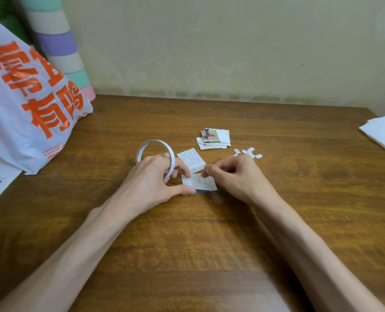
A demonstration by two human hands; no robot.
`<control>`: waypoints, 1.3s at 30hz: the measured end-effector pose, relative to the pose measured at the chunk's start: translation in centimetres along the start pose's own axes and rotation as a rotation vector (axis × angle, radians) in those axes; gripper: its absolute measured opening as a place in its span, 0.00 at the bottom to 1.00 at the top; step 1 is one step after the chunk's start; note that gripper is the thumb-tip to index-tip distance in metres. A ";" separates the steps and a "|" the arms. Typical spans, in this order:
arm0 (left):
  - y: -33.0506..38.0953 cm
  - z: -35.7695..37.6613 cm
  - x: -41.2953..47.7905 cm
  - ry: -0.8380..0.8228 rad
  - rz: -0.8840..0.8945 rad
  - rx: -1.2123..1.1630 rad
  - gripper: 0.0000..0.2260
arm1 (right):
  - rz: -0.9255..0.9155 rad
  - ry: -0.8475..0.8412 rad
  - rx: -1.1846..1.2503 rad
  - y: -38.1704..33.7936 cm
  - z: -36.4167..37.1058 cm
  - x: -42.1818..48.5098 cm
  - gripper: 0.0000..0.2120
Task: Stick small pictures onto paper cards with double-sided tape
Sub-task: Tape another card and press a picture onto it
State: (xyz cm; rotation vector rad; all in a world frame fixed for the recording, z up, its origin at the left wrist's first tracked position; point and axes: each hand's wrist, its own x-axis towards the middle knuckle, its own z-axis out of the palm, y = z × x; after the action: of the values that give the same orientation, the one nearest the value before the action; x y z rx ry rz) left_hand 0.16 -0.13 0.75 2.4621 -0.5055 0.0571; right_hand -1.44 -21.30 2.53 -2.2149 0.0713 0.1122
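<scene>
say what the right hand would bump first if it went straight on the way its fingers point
Probably the left hand, whose fingers rest on the same card just ahead; the tape roll is looped round them. Depth is unclear.

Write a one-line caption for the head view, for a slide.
The left hand, holding a tape roll, presses a card while the right hand pinches its top edge; pictures wait behind.

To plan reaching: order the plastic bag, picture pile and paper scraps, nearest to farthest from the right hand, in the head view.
1. Paper scraps, just behind the right hand.
2. Picture pile, farther back, slightly left.
3. Plastic bag, far left.
</scene>
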 end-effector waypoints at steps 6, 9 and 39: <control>0.1 0.0 0.0 -0.010 -0.006 0.003 0.13 | -0.017 -0.040 0.069 -0.1 -0.1 -0.2 0.12; 0.0 0.0 0.0 -0.010 -0.004 -0.004 0.14 | -0.030 -0.040 0.012 -0.2 0.2 -0.2 0.12; 0.4 -0.5 0.3 -0.148 0.018 0.096 0.10 | 0.003 0.043 -0.129 -0.1 0.6 -0.1 0.12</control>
State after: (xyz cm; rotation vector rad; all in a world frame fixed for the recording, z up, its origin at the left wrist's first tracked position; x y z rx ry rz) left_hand 0.32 -0.18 1.45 2.5683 -0.6017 -0.0958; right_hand -1.53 -20.73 2.28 -2.3460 0.0937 0.0731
